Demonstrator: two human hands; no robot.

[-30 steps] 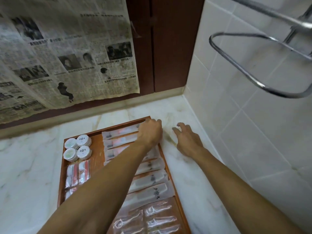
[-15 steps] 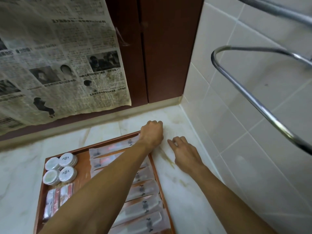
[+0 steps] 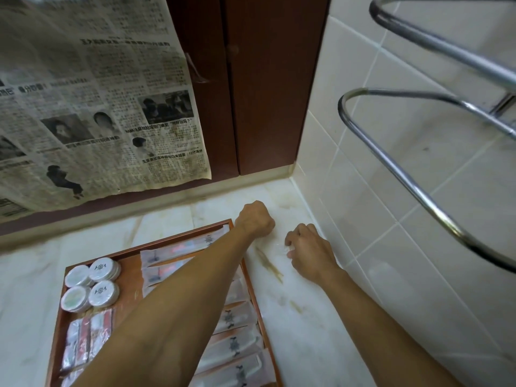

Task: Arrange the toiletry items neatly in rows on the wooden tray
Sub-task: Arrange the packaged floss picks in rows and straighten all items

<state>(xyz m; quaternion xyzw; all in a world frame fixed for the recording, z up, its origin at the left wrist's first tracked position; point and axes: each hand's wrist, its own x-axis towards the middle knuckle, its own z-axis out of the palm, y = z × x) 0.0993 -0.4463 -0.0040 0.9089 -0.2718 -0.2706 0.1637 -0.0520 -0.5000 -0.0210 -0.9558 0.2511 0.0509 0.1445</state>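
The wooden tray (image 3: 59, 317) lies on the marble counter (image 3: 307, 339). In it are several round white tins (image 3: 92, 286) at the far left, small red-and-white sachets (image 3: 86, 339) below them, and a column of long wrapped packets (image 3: 178, 250) on the right, partly hidden by my left forearm. My left hand (image 3: 255, 219) is curled into a fist on the counter just past the tray's far right corner. My right hand (image 3: 308, 251) is to its right with its fingers curled, pinching a clear packet (image 3: 280, 246) that lies between the two hands. The fingertips of my left hand are hidden.
A tiled wall (image 3: 391, 247) stands close on the right, with a chrome towel rail (image 3: 418, 188) jutting out above the counter. Dark wooden cabinet doors (image 3: 265, 93) and a hanging newspaper sheet (image 3: 97, 107) close off the back. Brown stains (image 3: 269, 263) mark the marble.
My right hand went from flat with spread fingers to curled on the clear packet. My left hand slid off the tray's corner onto the counter. The view tilted upward.
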